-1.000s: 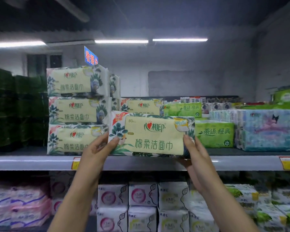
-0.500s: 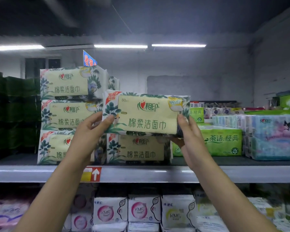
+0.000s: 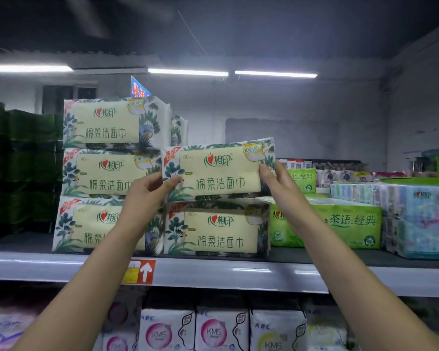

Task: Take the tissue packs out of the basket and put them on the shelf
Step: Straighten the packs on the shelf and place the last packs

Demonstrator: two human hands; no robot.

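At the top shelf's front edge, the left hand and the right hand each clasp one short end of a cream-and-green, leaf-printed soft plastic tissue pack, thumbs on the front face and the other fingers hidden behind it. The pack sits level, resting on or just above an identical pack that stands on the grey metal shelf, and touches or nearly touches the three-high stack of the same packs on its left. It looks light and squashy: a thin film wrapper over compressible tissue, so it should yield under pressure rather than break, while the glossy film may slide against its neighbours. Taking it by the two ends, as here, seems the sound hold, since the ends give a firm edge and keep the printed face forward; squeezing the middle would likely buckle it. To the right, green rectangular tissue packs and a pale blue wrapped multipack stand near; the basket is out of view.
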